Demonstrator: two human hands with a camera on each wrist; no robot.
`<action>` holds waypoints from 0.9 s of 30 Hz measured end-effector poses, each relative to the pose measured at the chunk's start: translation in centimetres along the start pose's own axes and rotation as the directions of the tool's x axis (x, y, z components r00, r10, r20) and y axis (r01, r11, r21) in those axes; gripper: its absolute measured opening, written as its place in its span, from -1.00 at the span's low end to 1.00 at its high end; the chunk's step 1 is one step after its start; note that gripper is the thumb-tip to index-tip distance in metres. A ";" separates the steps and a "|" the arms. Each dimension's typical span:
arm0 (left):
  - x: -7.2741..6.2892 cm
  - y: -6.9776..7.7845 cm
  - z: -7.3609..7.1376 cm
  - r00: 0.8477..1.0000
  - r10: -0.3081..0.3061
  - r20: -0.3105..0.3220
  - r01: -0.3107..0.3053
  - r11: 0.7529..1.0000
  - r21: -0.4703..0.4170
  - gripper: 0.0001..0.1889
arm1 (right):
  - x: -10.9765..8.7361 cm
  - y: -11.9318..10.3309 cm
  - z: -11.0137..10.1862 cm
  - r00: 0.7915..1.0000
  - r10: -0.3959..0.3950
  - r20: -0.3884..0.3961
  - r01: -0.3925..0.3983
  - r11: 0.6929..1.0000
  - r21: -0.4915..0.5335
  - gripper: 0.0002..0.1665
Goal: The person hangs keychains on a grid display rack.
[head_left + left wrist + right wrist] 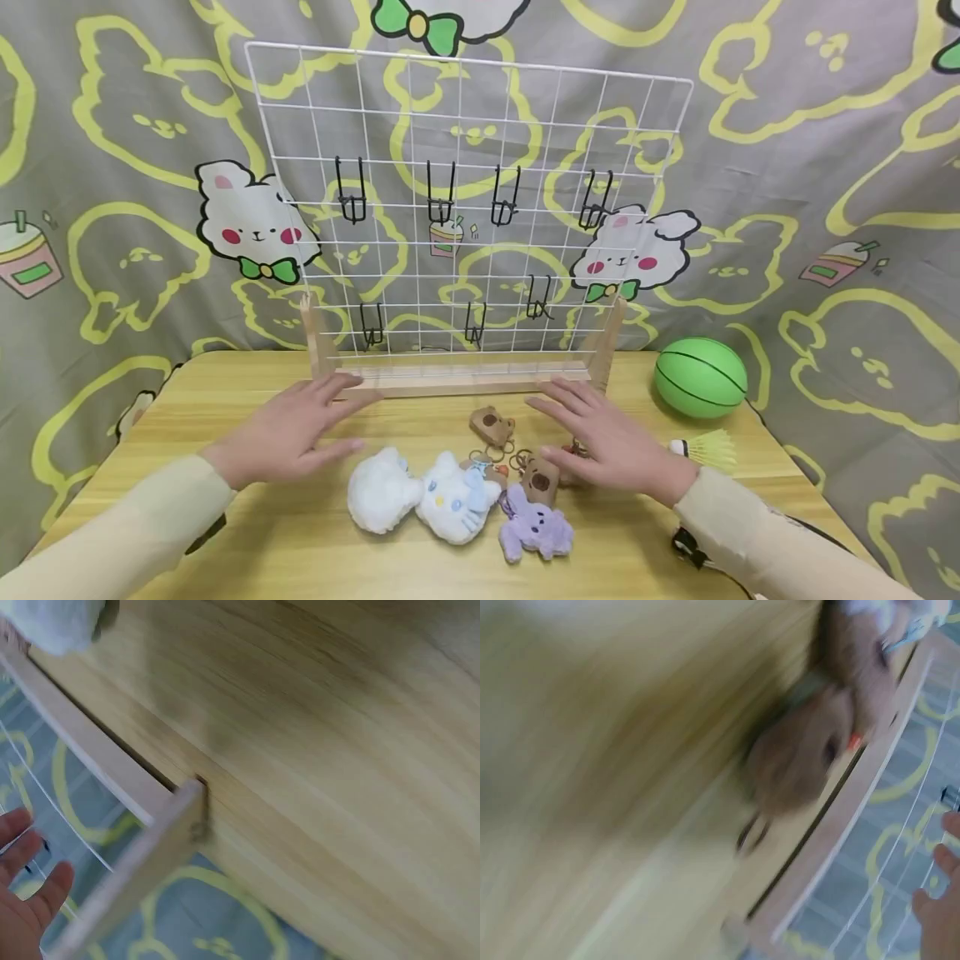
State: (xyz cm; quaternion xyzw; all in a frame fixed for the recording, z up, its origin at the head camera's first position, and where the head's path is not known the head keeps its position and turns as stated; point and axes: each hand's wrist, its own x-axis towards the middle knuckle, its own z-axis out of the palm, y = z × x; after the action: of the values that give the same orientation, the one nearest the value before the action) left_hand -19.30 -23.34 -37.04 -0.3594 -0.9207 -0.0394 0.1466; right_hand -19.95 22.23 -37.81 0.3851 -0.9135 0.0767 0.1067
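Observation:
My left hand (300, 433) is held over the table's left part with fingers spread, holding nothing. My right hand (615, 446), likewise spread and holding nothing, overlaps the right end of a group of plush keychains in the head view. In that group are a white fluffy plush (381, 493), a white cat plush (454, 503) with a blue bow, and a purple plush (536, 528). Behind them lie a brown plush keychain (491, 425) and another brown plush (542, 478). More brown ones are partly hidden. The right wrist view, blurred, shows a brown plush (799, 761) with its ring.
A white wire grid (480, 150) stands at the back in a wooden base (465, 383), with several black hooks (441, 196) on it. At the right are a green ball (701, 377), a yellow shuttlecock (708, 450) and a black cable (690, 548). A patterned curtain (825, 208) hangs behind.

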 end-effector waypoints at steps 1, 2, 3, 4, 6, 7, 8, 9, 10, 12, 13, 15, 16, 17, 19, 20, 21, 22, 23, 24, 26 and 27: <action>-0.2 -0.4 -0.1 0.999 -0.044 0.008 0.044 0.999 -0.026 -0.42 | 0.5 -0.4 0.1 0.999 0.027 0.019 -0.028 0.999 0.042 -0.18; -0.3 -0.8 -0.3 0.996 -0.084 0.010 0.084 0.995 -0.048 -0.50 | 1.0 -0.9 0.2 0.997 0.057 0.043 -0.060 0.995 0.083 -0.20; -0.6 -1.2 -0.3 0.991 -0.130 0.012 0.130 0.989 -0.066 -0.57 | 1.5 -1.3 0.3 0.994 0.087 0.065 -0.094 0.988 0.119 -0.23; -0.8 -1.7 -0.4 0.985 -0.173 0.008 0.173 0.981 -0.084 -0.62 | 2.0 -1.7 0.4 0.990 0.111 0.088 -0.124 0.980 0.158 -0.27; -1.3 -2.7 -0.4 0.964 -0.267 0.003 0.266 0.955 -0.129 -0.68 | 3.0 -2.4 0.8 0.980 0.150 0.131 -0.177 0.956 0.233 -0.36; -1.5 -3.2 -0.3 0.947 -0.320 0.004 0.317 0.936 -0.152 -0.66 | 3.6 -2.7 0.9 0.975 0.162 0.152 -0.199 0.941 0.272 -0.41; -1.7 -3.6 -0.2 0.929 -0.370 0.005 0.364 0.914 -0.179 -0.63 | 4.1 -3.0 1.1 0.969 0.174 0.178 -0.224 0.922 0.315 -0.47; -2.0 -4.0 -0.1 0.909 -0.417 0.008 0.410 0.889 -0.205 -0.59 | 4.5 -3.3 1.2 0.962 0.181 0.202 -0.244 0.904 0.352 -0.52; -2.2 -4.4 0.1 0.890 -0.456 0.015 0.446 0.864 -0.234 -0.57 | 4.9 -3.6 1.4 0.955 0.186 0.229 -0.265 0.884 0.386 -0.57; -2.4 -5.1 0.6 0.851 -0.523 0.041 0.510 0.807 -0.297 -0.54 | 5.6 -4.2 1.6 0.935 0.205 0.289 -0.318 0.847 0.427 -0.64; -2.4 -5.3 0.8 0.835 -0.548 0.054 0.532 0.779 -0.332 -0.52 | 5.9 -4.5 1.7 0.926 0.214 0.310 -0.338 0.836 0.432 -0.65; -2.4 -5.7 1.4 0.807 -0.583 0.096 0.567 0.718 -0.403 -0.42 | 6.3 -5.1 2.1 0.914 0.231 0.334 -0.364 0.829 0.424 -0.66; -2.3 -5.9 1.8 0.794 -0.595 0.124 0.582 0.687 -0.434 -0.34 | 6.4 -5.4 2.3 0.909 0.240 0.341 -0.373 0.832 0.410 -0.63; -2.2 -5.9 2.1 0.782 -0.603 0.156 0.598 0.655 -0.463 -0.27 | 6.5 -5.7 2.5 0.905 0.247 0.346 -0.379 0.839 0.390 -0.59; -2.0 -5.9 2.8 0.763 -0.610 0.214 0.621 0.600 -0.504 -0.16 | 6.7 -6.1 3.0 0.901 0.257 0.349 -0.380 0.856 0.350 -0.48; -1.9 -5.8 3.2 0.757 -0.610 0.235 0.629 0.582 -0.515 -0.14 | 6.8 -6.3 3.2 0.899 0.261 0.353 -0.382 0.861 0.336 -0.43; -1.8 -5.7 3.4 0.753 -0.608 0.251 0.634 0.567 -0.526 -0.12 | 6.9 -6.5 3.4 0.895 0.265 0.359 -0.386 0.863 0.325 -0.38; -1.7 -5.6 3.7 0.751 -0.607 0.258 0.635 0.558 -0.534 -0.11 | 7.0 -6.6 3.5 0.891 0.268 0.367 -0.391 0.864 0.318 -0.34; -1.6 -5.5 4.0 0.754 -0.603 0.262 0.631 0.551 -0.547 -0.12 | 7.1 -6.6 3.6 0.886 0.271 0.377 -0.399 0.860 0.319 -0.31; -1.5 -5.4 4.2 0.757 -0.600 0.260 0.625 0.546 -0.558 -0.12 | 7.2 -6.7 3.6 0.881 0.276 0.385 -0.409 0.853 0.325 -0.30; -1.3 -5.3 4.6 0.764 -0.597 0.247 0.610 0.542 -0.578 -0.14 | 7.5 -6.7 3.8 0.869 0.285 0.404 -0.432 0.835 0.340 -0.30; -1.2 -5.3 4.7 0.767 -0.595 0.242 0.603 0.537 -0.590 -0.14 | 7.6 -6.8 3.8 0.865 0.288 0.411 -0.442 0.825 0.352 -0.32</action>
State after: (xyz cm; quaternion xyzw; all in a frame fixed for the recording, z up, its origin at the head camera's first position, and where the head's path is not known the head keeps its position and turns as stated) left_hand -23.12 -27.19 -41.74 -0.0506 -0.9175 -0.3944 -0.0122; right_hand -20.79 11.48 -39.17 0.2213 -0.9344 0.2299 -0.1581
